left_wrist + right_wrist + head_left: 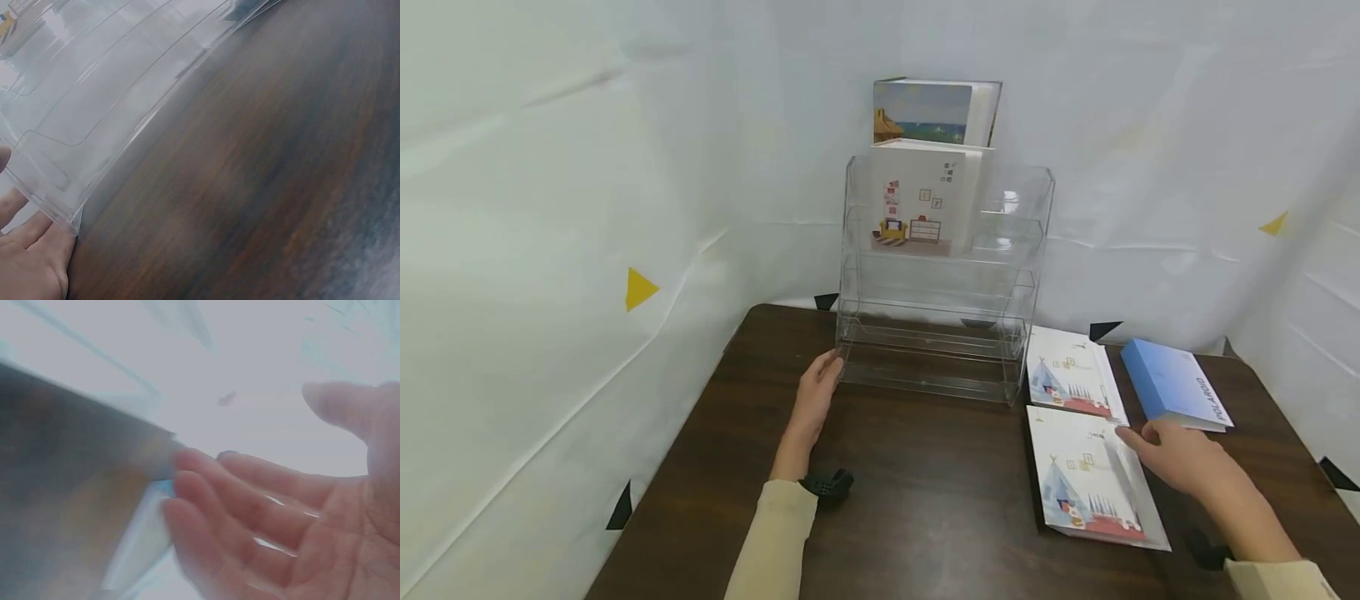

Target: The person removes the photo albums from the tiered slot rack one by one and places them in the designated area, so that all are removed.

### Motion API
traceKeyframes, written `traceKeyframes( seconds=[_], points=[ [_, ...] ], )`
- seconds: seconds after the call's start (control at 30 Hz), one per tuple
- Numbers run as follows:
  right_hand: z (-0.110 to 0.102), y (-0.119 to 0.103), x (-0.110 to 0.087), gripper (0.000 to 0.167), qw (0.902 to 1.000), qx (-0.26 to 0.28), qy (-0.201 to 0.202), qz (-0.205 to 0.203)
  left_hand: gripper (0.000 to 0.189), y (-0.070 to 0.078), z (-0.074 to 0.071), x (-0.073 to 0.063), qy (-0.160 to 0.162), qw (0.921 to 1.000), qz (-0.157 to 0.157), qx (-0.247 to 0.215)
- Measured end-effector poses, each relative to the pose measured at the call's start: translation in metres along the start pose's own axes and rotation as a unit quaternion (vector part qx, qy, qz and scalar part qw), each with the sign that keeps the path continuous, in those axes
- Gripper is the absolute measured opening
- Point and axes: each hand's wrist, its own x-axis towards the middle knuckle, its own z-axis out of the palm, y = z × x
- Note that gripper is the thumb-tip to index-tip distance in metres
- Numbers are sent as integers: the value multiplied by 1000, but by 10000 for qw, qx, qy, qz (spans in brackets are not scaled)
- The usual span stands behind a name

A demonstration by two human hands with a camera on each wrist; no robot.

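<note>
A clear tiered display rack [925, 387] stands on the table. My left hand [818, 392] touches its lower left corner with fairly straight fingers; the corner of the rack [72, 222] lies against those fingers in the left wrist view. A white album with a tent picture [1078, 475] lies right of the rack's front. Over its upper right edge is my right hand [1180, 454], whose fingers are extended and thumb apart in the right wrist view, holding nothing. Contact with the album cannot be told. A matching white album [1067, 375] lies just behind it.
A blue album marked POLAROID [1180, 383] lies at the right back. In the rack's upper tiers stand a white album with a furniture picture [917, 200] and a seascape album [925, 112] behind it. White sheeting [760, 125] surrounds the dark wooden table [917, 500].
</note>
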Motion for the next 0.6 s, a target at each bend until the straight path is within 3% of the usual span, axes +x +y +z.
traceKeyframes(
  seconds=[0.13,0.33,0.47,0.6],
  points=[
    [-32,-30,13,75,9959,112,708,-545,58,-2,-4,-3,131,9999,11,-44],
    [-69,-86,27,69,9787,605,1430,-1345,59,-1,-3,-2,119,9999,9,17],
    [-84,-124,40,60,9607,1280,1694,-1789,59,0,-1,-2,88,10000,18,-32],
    [-90,-159,53,54,9305,2124,2045,-2174,58,0,1,-4,79,9999,54,-86]
  ],
)
